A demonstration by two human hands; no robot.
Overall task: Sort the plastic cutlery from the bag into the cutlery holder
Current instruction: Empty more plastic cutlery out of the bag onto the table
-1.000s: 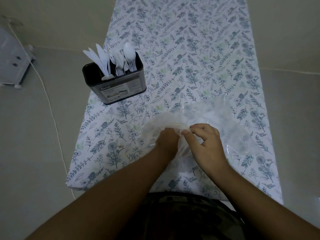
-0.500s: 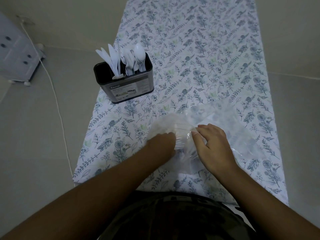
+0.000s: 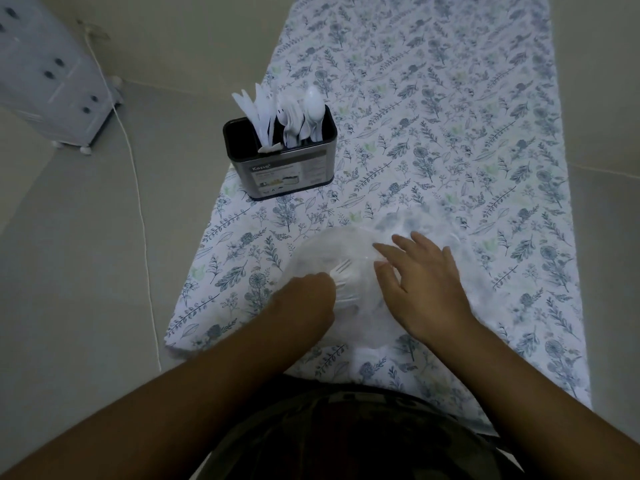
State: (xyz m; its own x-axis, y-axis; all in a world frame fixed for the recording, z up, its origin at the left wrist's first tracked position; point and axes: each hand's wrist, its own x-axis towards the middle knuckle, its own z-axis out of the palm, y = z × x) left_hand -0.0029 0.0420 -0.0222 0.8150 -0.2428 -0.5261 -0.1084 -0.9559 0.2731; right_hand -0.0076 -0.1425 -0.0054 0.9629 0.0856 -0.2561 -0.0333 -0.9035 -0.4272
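Note:
A clear plastic bag (image 3: 349,242) lies crumpled on the floral tablecloth (image 3: 450,133) near the front edge. My left hand (image 3: 306,297) is at the bag's mouth and grips a few white plastic forks (image 3: 341,273). Their tines stick out past my knuckles, and my fingers are hidden. My right hand (image 3: 427,282) rests on the bag just right of the forks, fingers spread and straight. The black and steel cutlery holder (image 3: 287,176) stands at the table's left edge, beyond my left hand. White knives, forks and spoons (image 3: 294,116) stand upright in it.
The table's left edge runs close beside the holder and my left arm. On the floor at far left stands a white drawer unit on wheels (image 3: 52,81), and a thin white cable (image 3: 140,209) trails along the floor. Bare cloth stretches behind and right of the bag.
My right hand's fingers have uncurled and now lie spread on the bag. My left hand has drawn the forks back, so their tines show. The view has shifted left.

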